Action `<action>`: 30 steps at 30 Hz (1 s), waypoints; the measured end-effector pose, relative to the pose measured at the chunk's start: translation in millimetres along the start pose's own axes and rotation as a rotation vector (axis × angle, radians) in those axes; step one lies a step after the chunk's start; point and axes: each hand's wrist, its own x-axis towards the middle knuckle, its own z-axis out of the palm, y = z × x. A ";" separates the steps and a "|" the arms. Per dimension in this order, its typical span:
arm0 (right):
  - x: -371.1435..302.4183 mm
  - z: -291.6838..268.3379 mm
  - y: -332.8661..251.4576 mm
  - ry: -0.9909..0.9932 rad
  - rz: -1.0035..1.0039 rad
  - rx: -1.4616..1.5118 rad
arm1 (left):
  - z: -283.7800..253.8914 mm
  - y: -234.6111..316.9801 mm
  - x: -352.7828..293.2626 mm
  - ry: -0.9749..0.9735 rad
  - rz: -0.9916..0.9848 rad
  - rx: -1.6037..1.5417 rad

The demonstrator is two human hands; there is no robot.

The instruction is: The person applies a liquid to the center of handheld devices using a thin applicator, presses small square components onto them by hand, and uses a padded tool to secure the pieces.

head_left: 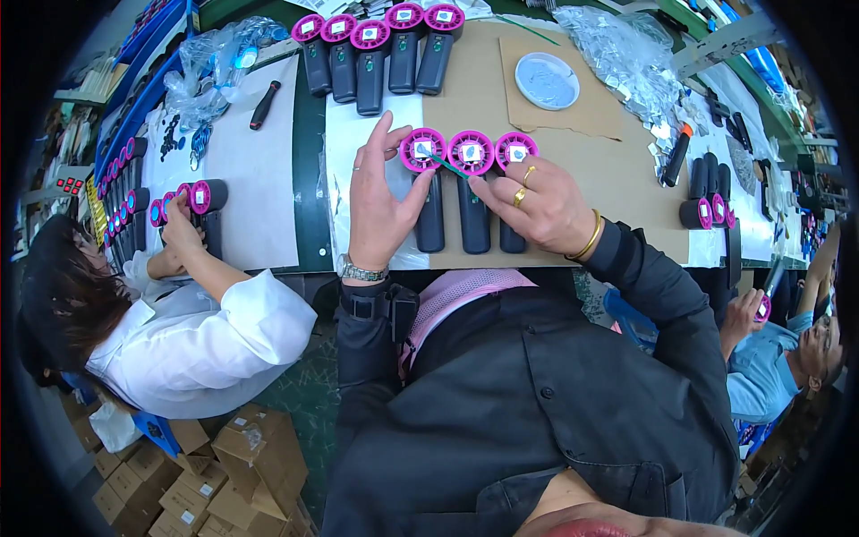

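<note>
Three dark grey handheld devices with round magenta heads, like small fans, lie side by side on brown cardboard in front of me. My right hand (537, 208) is closed on a thin green stick (450, 167). The stick's tip meets the white square in the head of the leftmost device (430, 215). My left hand (380, 201) is open beside that device, its thumb along the handle just below the head. Under my right hand is the rightmost device (512, 234), partly covered; the middle device (472, 224) lies between.
Several similar devices (369, 76) lie beyond, at the back edge. A white dish of greyish paste (547, 80) sits on a cardboard piece (514, 121). Plastic bags (622, 54), a screwdriver (265, 106) and an orange-tipped tool (677, 156) lie around. Co-workers sit on both sides.
</note>
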 end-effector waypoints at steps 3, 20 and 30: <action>-0.8 -2.9 -0.6 -0.015 -0.007 0.008 | 0.3 0.1 -0.6 -0.003 -0.012 -0.004; -33.6 -16.3 40.4 0.456 1.286 0.947 | 2.9 -2.2 0.6 -0.025 -0.003 0.001; -90.6 -20.0 97.1 -0.077 0.685 -0.259 | 2.9 3.2 -0.4 -0.048 -0.010 -0.004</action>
